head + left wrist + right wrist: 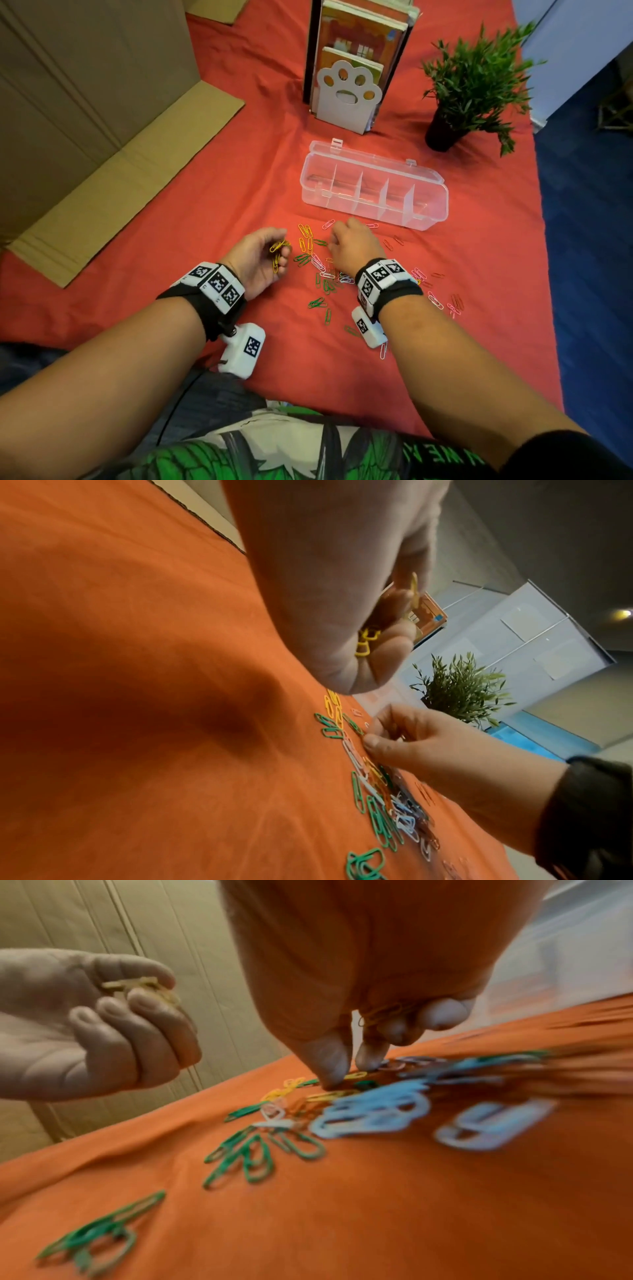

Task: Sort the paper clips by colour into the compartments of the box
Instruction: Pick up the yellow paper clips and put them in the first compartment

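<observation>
Left hand cups yellow clips; right hand pinches at scattered clips before the box.

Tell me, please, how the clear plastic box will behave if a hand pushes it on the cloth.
The clear box looks thin-walled and empty, so probably light and easily slid. Its base is long and low, so tipping seems unlikely. The red cloth may wrinkle ahead of it.

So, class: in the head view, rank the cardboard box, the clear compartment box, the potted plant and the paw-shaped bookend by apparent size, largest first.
1. Cardboard box
2. Clear compartment box and potted plant: too alike to rank
3. Paw-shaped bookend
</observation>
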### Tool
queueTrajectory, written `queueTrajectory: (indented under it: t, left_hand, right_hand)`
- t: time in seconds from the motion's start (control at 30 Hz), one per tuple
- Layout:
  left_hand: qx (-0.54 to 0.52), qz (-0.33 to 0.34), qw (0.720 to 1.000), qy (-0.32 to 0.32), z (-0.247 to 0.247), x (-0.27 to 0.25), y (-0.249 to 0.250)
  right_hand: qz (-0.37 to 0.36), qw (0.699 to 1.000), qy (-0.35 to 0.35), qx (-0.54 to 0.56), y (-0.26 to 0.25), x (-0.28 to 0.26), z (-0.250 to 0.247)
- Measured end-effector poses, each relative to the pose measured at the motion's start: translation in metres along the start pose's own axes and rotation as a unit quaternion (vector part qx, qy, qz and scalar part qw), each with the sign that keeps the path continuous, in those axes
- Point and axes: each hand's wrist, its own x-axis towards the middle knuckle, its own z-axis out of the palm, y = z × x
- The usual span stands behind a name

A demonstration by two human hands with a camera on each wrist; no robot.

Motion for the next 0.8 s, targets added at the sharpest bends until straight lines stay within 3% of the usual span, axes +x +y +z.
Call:
queueTrajectory:
  t: [0.13,0.27,0.47,0.57,0.8]
  left_hand:
    - [0.111,0.059,0.990,0.070,0.004,0.015,-0.009]
    - [0.063,0.037,0.996,0.045,0.008,0.023,-0.007]
    - [-0.078,-0.039,0.996,-0.029,0.015,0.021,0.006]
    - [-0.087,-0.043,0.994,-0.058,0.016,0.022,0.007]
    - [-0.058,-0.057,0.995,-0.054,0.007,0.025,0.005]
  right_hand:
    - [0.064,0.997,-0.036,0.022,0.028,-0.016,-0.003]
    - [0.093,0.995,-0.032,0.033,0.040,-0.026,-0.008]
    - [0.043,0.996,-0.002,0.079,0.024,-0.028,-0.005]
    - [0.015,0.998,-0.004,0.063,0.018,-0.031,0.003]
    - [-0.004,0.999,0.032,0.042,0.012,-0.033,0.007]
